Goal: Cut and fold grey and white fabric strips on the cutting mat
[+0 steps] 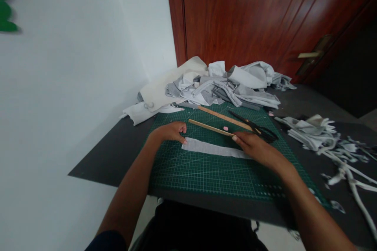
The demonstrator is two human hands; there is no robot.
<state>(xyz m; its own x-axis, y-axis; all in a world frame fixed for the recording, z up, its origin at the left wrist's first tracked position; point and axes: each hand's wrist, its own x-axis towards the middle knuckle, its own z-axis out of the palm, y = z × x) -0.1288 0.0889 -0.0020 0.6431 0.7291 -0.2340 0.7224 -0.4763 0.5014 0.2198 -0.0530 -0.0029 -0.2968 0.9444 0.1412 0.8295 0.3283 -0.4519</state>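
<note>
"So, which way does the cloth strip (pixel 212 149) lie?"

"Crosswise on the green cutting mat (pixel 188 176) — its long axis runs left to right, roughly along the mat's near edge, with the right end hidden at the right hand (pixel 251 145)."

"And the left hand (pixel 172 130)?"

"It comes in over the mat's left edge, fingers curled, thumb stretched apart from them with its tip at the strip's left end. Whether it presses down, I can't tell."

"The right one?"

"Reaching in from the right side, back of the hand up, thumb and fingers closed on the right end of a short wooden ruler (pixel 210 127). That ruler slants — its free end points towards the mat's far left corner."

"What lies beyond it?"

"A small pink piece (pixel 225 128), then a longer wooden ruler (pixel 219 115) and black scissors (pixel 253 125), both on a similar slant, nearer the mat's far edge."
</note>
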